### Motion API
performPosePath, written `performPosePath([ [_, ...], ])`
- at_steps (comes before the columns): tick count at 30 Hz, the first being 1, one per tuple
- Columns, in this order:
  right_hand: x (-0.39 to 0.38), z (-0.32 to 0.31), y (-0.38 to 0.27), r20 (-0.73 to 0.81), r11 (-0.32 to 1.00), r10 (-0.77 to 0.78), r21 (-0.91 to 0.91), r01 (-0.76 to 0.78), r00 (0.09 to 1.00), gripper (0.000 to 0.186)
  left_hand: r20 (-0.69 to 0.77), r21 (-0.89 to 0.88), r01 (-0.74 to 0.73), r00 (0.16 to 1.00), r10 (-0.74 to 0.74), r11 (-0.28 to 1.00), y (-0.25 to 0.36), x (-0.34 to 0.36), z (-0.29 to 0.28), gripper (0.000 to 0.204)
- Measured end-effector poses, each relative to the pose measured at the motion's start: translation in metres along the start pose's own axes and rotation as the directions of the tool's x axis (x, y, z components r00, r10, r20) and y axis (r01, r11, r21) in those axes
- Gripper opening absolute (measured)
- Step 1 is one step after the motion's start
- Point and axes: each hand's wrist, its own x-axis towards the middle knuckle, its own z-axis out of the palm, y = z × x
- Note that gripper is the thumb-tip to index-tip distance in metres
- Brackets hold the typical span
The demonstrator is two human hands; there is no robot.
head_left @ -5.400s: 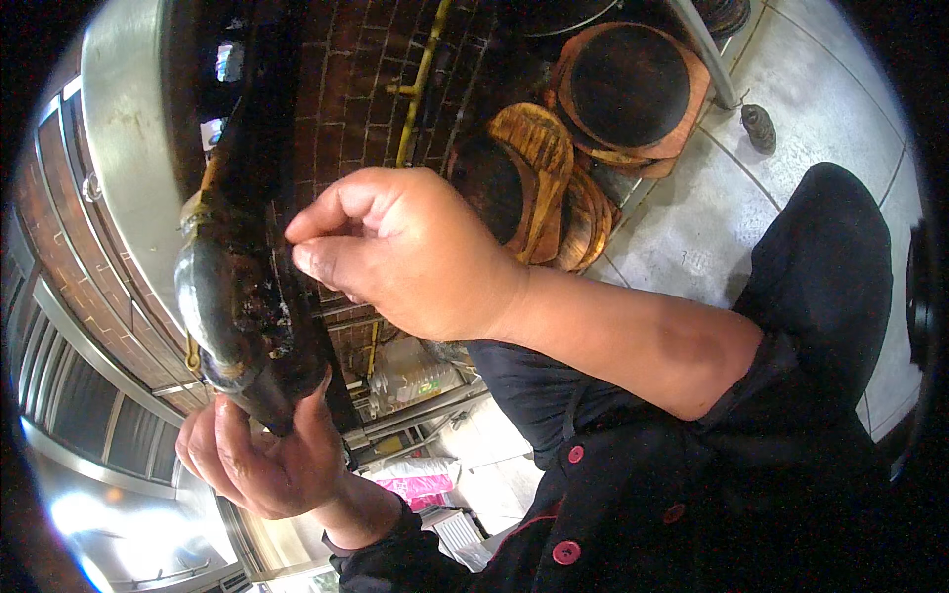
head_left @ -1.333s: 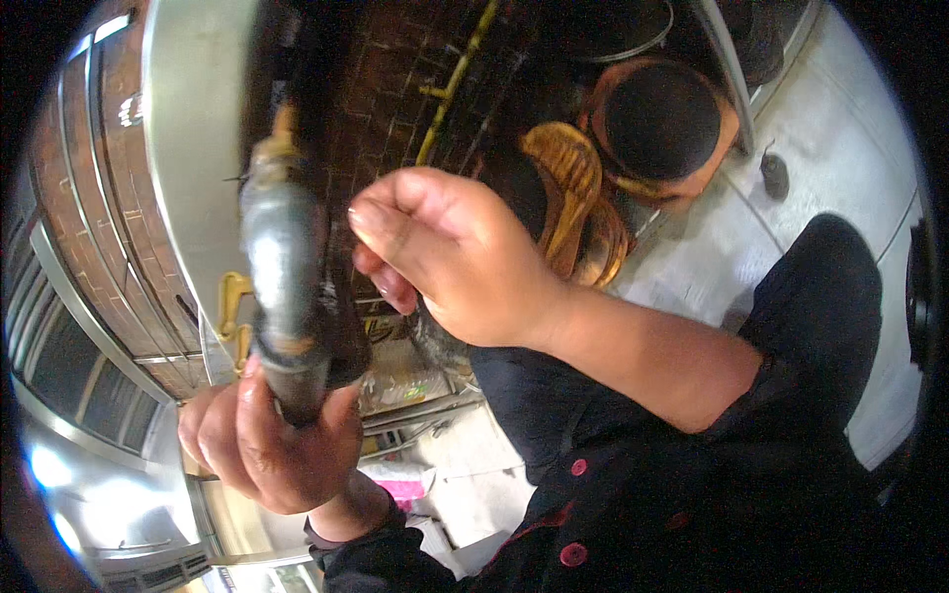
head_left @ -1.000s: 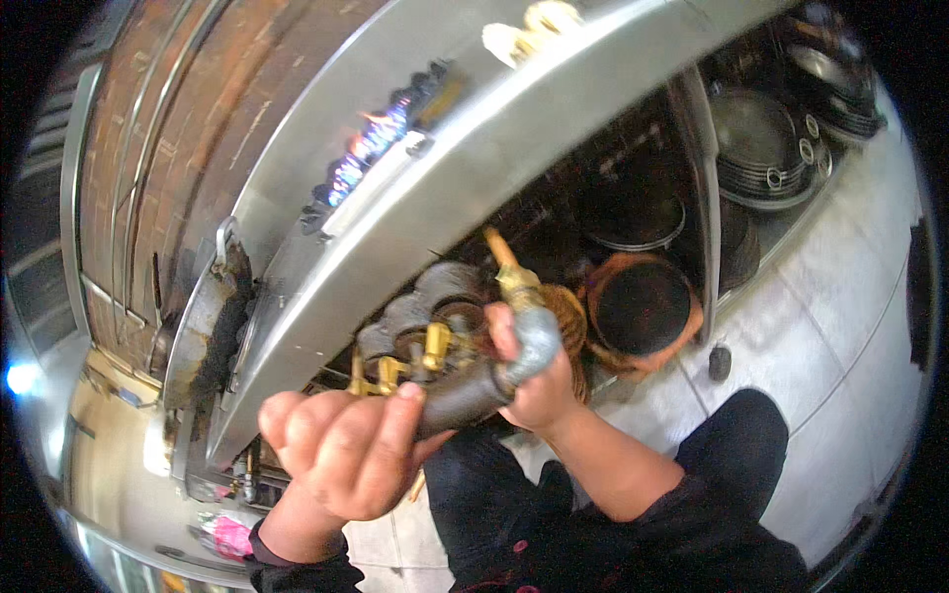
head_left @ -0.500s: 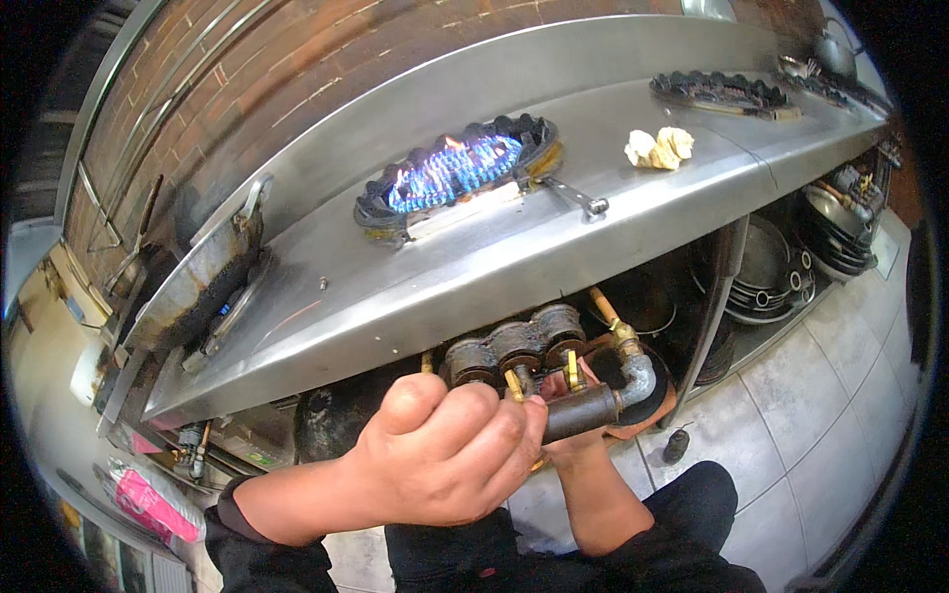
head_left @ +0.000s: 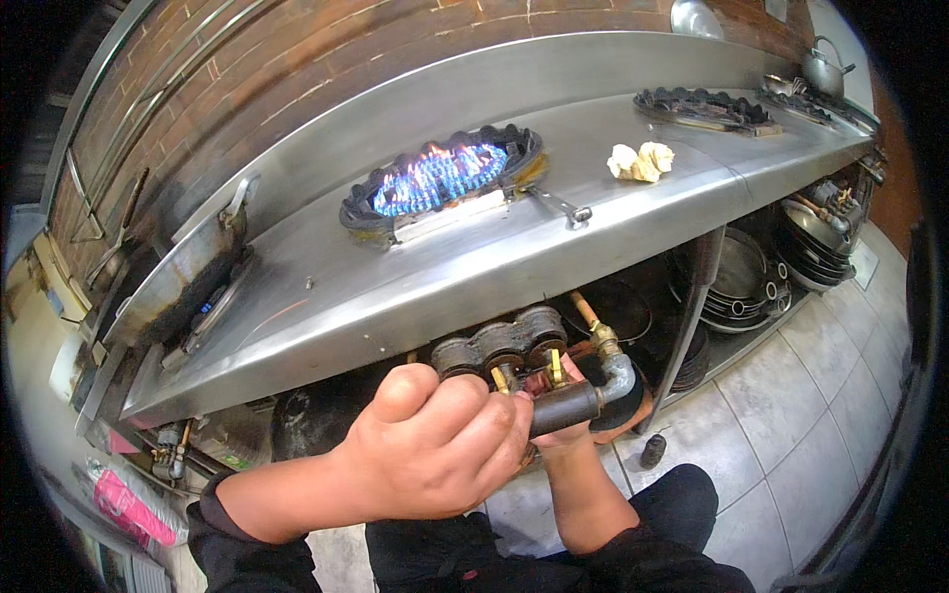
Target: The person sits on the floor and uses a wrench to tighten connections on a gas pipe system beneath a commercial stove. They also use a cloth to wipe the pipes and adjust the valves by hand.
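My left hand [head_left: 435, 435] is curled closed in front of the gas pipes under the counter. Its fingertips meet beside a brass valve lever [head_left: 500, 380]; what they pinch is hidden behind the knuckles. From below, my right hand [head_left: 561, 431] wraps round the thick dark gas pipe [head_left: 565, 408]; some of its fingers show above the pipe, near a second brass valve lever [head_left: 557, 368]. Round metal fittings [head_left: 499, 344] sit just behind the levers. On the counter above, a ring burner [head_left: 442, 185] burns with blue flames, orange at the tips.
The steel counter [head_left: 326, 306] overhangs my hands. A large wok [head_left: 178, 277] leans at its left end. A crumpled yellowish cloth [head_left: 641, 162] and another burner [head_left: 707, 109] are to the right. Stacked pans [head_left: 736, 272] fill the shelf below. A small dark object [head_left: 652, 452] stands on the tiles.
The whole view has shifted slightly, so the counter and burner appear a little further left. Both hands keep nearly the same places at the pipe and valves. The flame still burns.
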Motion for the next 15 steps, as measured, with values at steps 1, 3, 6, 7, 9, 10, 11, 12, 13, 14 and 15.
performPosePath([
  [1,0.000,-0.001,0.000,0.020,0.996,0.034,0.080,-0.036,0.999,0.044,0.010,-0.001,0.007,1.000,-0.007,1.000,0.000,0.000,-0.001,0.031],
  [3,-0.001,0.005,0.000,0.053,0.990,0.067,0.117,-0.073,0.996,0.044,0.024,0.000,0.013,1.000,-0.013,1.000,0.001,-0.001,0.000,0.031],
  [6,-0.005,0.005,0.004,-0.066,0.981,0.137,0.145,-0.126,0.988,0.044,0.037,0.008,0.004,0.999,-0.004,1.000,0.001,-0.001,0.000,0.031],
  [7,-0.006,0.006,0.005,-0.103,0.989,0.117,0.101,-0.106,0.988,0.044,0.041,0.011,0.001,0.999,-0.001,1.000,0.001,-0.001,-0.001,0.031],
  [9,-0.001,0.011,0.004,-0.110,0.998,0.047,0.052,-0.041,0.993,0.044,0.047,0.008,-0.003,0.999,0.003,1.000,0.001,-0.001,-0.002,0.031],
  [10,-0.001,0.010,0.002,-0.109,1.000,0.017,0.008,-0.016,0.994,0.042,0.042,0.004,-0.003,0.999,0.003,1.000,0.000,0.000,-0.002,0.031],
  [11,-0.001,0.007,0.000,-0.108,0.999,-0.012,-0.035,0.009,0.994,0.040,0.037,0.001,-0.003,0.999,0.003,1.000,0.000,0.000,-0.002,0.031],
  [12,-0.002,0.006,-0.001,-0.105,0.996,-0.041,-0.077,0.033,0.994,0.038,0.038,0.000,-0.005,0.999,0.005,1.000,0.000,0.000,-0.002,0.031],
  [13,-0.001,0.009,0.000,-0.172,0.997,-0.041,-0.078,0.028,0.984,0.037,0.039,-0.001,-0.002,0.999,0.002,1.000,0.000,0.000,-0.002,0.031],
  [14,0.000,0.013,0.002,-0.239,0.997,-0.041,-0.077,0.023,0.970,0.036,0.041,-0.001,0.000,0.999,0.000,1.000,-0.001,-0.001,-0.001,0.031],
  [15,0.000,0.016,0.004,-0.304,0.997,-0.040,-0.076,0.017,0.952,0.034,0.035,-0.013,0.004,0.999,-0.003,1.000,-0.001,-0.001,-0.001,0.031],
])
